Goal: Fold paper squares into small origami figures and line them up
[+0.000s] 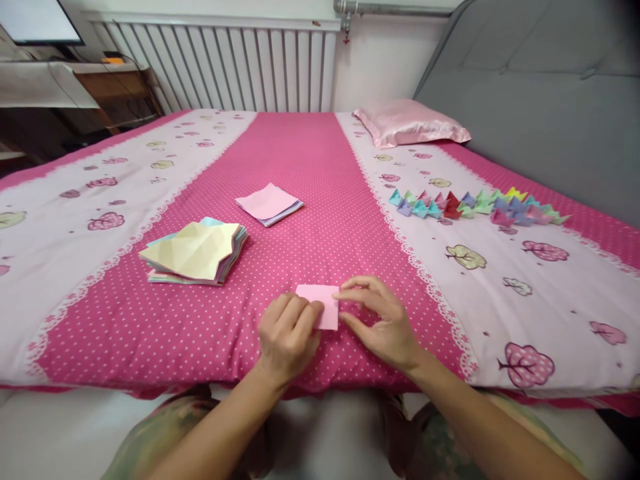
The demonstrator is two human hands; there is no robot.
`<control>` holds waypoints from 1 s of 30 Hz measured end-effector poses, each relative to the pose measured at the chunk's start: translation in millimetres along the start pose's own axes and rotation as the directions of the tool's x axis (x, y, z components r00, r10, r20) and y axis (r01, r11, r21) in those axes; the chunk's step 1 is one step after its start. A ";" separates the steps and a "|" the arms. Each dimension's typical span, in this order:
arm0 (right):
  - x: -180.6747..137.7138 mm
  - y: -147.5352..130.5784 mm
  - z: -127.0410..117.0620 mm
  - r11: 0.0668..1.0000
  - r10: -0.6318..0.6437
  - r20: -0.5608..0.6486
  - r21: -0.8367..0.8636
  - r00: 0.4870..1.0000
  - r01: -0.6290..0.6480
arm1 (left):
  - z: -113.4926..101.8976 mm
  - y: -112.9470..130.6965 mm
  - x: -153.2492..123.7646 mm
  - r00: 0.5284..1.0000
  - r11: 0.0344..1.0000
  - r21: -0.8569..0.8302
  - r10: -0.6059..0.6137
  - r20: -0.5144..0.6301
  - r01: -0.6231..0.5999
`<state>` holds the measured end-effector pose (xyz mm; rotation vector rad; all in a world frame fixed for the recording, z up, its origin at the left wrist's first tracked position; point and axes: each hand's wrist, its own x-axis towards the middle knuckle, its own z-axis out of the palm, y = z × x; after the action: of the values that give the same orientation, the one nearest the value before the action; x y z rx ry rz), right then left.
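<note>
A small pink paper [323,303], folded into a rectangle, lies on the pink dotted bedsheet [305,167] near the front edge. My left hand [287,337] rests curled on the paper's left side, fingers pressing it down. On the paper's right edge, my right hand [383,320] pinches it between thumb and forefinger. Both hands are closed on the paper.
A stack of creased coloured papers [197,253], a yellow one on top, lies to the left. Flat square sheets [269,203] sit further back. Several folded paper shapes [475,205] line the right side. A pink pillow [410,121] and a grey headboard [540,93] stand behind.
</note>
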<state>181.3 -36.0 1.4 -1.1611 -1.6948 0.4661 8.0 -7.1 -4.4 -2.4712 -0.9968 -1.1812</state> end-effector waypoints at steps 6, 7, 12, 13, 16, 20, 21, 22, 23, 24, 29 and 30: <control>-0.8 13.1 -3.3 0.999 -0.009 0.098 0.044 0.995 0.004 | 8.7 6.8 -3.0 0.998 0.998 0.060 0.026 0.064 -0.030; -0.1 16.6 -5.3 0.997 0.034 0.103 0.066 0.994 -0.041 | 9.9 5.8 -2.7 0.998 0.999 0.031 0.021 0.067 -0.024; 1.9 31.8 -13.9 0.901 0.245 0.147 0.331 0.958 -0.281 | 14.8 -2.2 -2.0 0.998 0.980 -0.189 0.066 0.018 -0.061; 1.8 33.5 -15.0 0.885 0.258 0.165 0.354 0.952 -0.302 | 15.6 -3.4 -2.5 0.997 0.974 -0.215 0.073 0.015 -0.069; 1.5 35.6 -17.4 0.891 0.255 0.195 0.333 0.947 -0.309 | 17.4 -5.5 -5.6 0.994 0.973 -0.209 0.104 0.019 -0.098; 3.4 36.2 -20.4 0.943 0.221 0.208 0.203 0.953 -0.263 | 21.0 -6.2 -9.5 0.971 0.971 -0.108 0.223 0.085 -0.214; 4.1 36.6 -21.3 0.955 0.217 0.209 0.155 0.953 -0.252 | 22.3 -6.2 -10.1 0.965 0.969 -0.075 0.244 0.100 -0.237; 4.9 37.2 -22.2 0.965 0.214 0.210 0.106 0.954 -0.240 | 23.6 -6.0 -10.6 0.959 0.967 -0.043 0.256 0.117 -0.253; 5.6 37.8 -23.2 0.972 0.211 0.212 0.059 0.954 -0.228 | 24.9 -5.7 -10.9 0.955 0.965 -0.014 0.261 0.137 -0.262; 6.2 38.3 -24.3 0.976 0.207 0.218 0.016 0.954 -0.216 | 26.0 -5.4 -11.2 0.952 0.965 0.008 0.258 0.162 -0.263; 7.2 35.7 -29.1 0.990 0.124 0.308 -0.101 0.943 -0.097 | 27.6 -3.2 -12.7 0.935 0.984 -0.034 0.177 0.307 -0.175; 7.2 34.5 -29.5 0.992 0.096 0.330 -0.111 0.939 -0.063 | 27.4 -3.2 -13.0 0.935 0.988 -0.063 0.153 0.321 -0.140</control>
<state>223.4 -19.7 -7.7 -1.2804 -1.9861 0.6669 16.7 1.7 -32.3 -2.7761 -0.8494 -0.7691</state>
